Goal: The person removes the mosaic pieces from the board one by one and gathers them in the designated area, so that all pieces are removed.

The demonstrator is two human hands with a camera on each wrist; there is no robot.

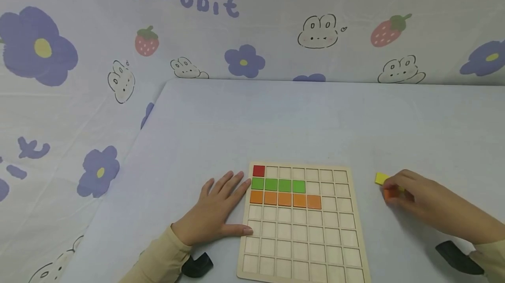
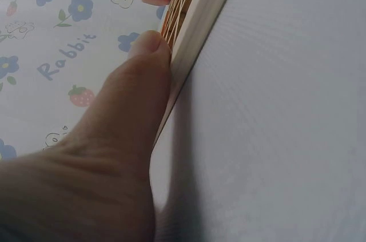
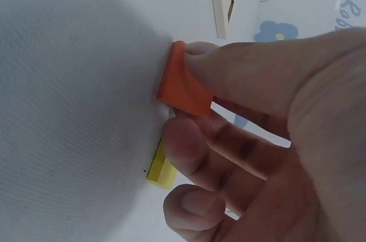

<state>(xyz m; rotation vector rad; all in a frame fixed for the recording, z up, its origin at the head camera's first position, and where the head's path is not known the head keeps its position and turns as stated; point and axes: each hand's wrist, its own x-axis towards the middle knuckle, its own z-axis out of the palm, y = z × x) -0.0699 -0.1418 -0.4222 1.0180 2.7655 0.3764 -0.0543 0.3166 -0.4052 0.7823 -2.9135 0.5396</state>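
My right hand [image 1: 420, 197] pinches a square orange tile [image 3: 189, 84] between thumb and fingers, right of the wooden grid board [image 1: 358, 213]. Just beyond those fingers a yellow tile [image 1: 381, 178] lies on the table, partly covered by the hand in the right wrist view. My left hand [image 1: 217, 210] lies flat with spread fingers at the board's left edge, its thumb over the rim. In the grid's top row sits one red tile [image 1: 258, 171]. Below it runs a row of several green tiles [image 1: 271, 184], then a row of several orange tiles [image 1: 270, 198].
White cloth covers the table [image 1: 189, 142]. Behind and to the left hangs a printed curtain [image 1: 268, 24] with flowers, rabbits and strawberries. Dark straps show by the left wrist [image 1: 198, 265] and right wrist [image 1: 459, 258].
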